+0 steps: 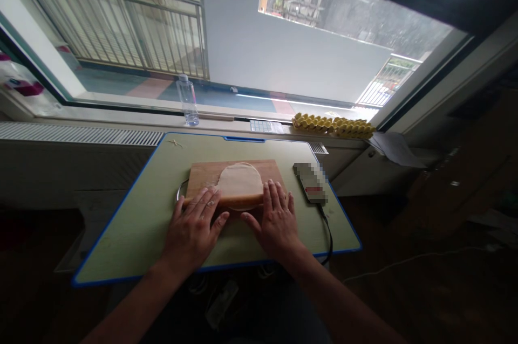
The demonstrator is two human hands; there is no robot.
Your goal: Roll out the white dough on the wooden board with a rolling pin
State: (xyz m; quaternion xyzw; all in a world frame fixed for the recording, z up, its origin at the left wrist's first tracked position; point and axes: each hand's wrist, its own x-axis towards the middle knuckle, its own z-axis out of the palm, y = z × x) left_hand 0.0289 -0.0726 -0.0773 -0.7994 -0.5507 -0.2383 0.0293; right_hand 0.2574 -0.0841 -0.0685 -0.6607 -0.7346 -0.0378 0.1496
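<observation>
A thin round sheet of dough (241, 178) lies on a wooden cutting board (201, 169). Across its near part rests a wooden rolling pin (242, 201), roughly level from left to right. My left hand (195, 222) lies over the pin's left end, fingers stretched forward and flat on top, with whitish smears on them. Over the right end is my right hand (278, 220), its fingers also extended and its thumb pointing inward. Neither palm wraps round the pin. A narrow strip of dough shows on the near side of the pin, between the two thumbs.
The board sits on a pale green, blue-edged table (133, 225). A phone (311, 183) with a black cable (328, 231) lies to the right. Dough scraps (175, 143) are at the far left. Along the windowsill stand a plastic bottle (188, 101) and yellow egg cartons (332, 125).
</observation>
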